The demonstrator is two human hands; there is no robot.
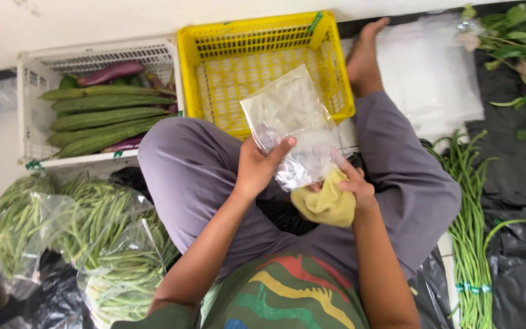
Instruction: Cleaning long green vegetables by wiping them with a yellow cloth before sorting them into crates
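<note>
Our left hand (255, 169) pinches the clear plastic bag (292, 125), right hand (353, 186) grips what looks like a yellow cloth (327, 206); thin film could slip or tear.

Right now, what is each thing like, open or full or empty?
Clear plastic bag: held up, looks empty.
Yellow cloth: bunched in the right hand.
Left hand: grip on the bag.
Yellow crate: empty.
White crate: filled with vegetables.
Bags of green beans: full.
Long beans: loose on the floor.

A clear plastic bag (293, 131) at centre; clear bags of green beans (86, 225) at eight o'clock; white plastic bags (427, 73) at two o'clock.
</note>
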